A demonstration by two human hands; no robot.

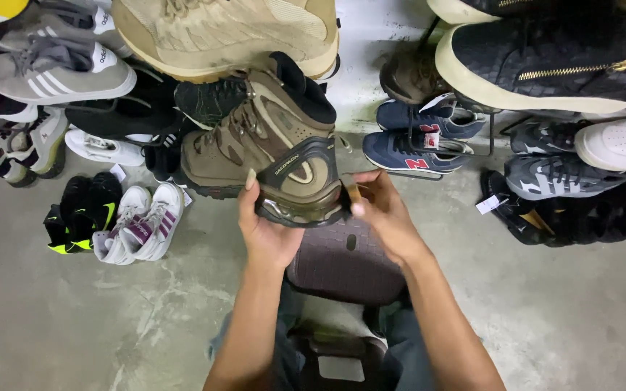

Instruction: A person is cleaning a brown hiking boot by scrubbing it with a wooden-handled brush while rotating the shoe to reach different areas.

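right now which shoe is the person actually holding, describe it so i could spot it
Start at the concrete floor ringed with sneakers, then look to the middle where the left hand and right hand meet. Between them is the brown hiking boot, gripped at its heel. Unlike the low sneakers around it, it is a high-ankle boot with a black padded collar.

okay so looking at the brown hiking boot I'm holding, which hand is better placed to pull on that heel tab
Probably the right hand: its fingers already sit at the heel of the brown hiking boot, by the tab. The left hand cups the sole from beneath, supporting it.
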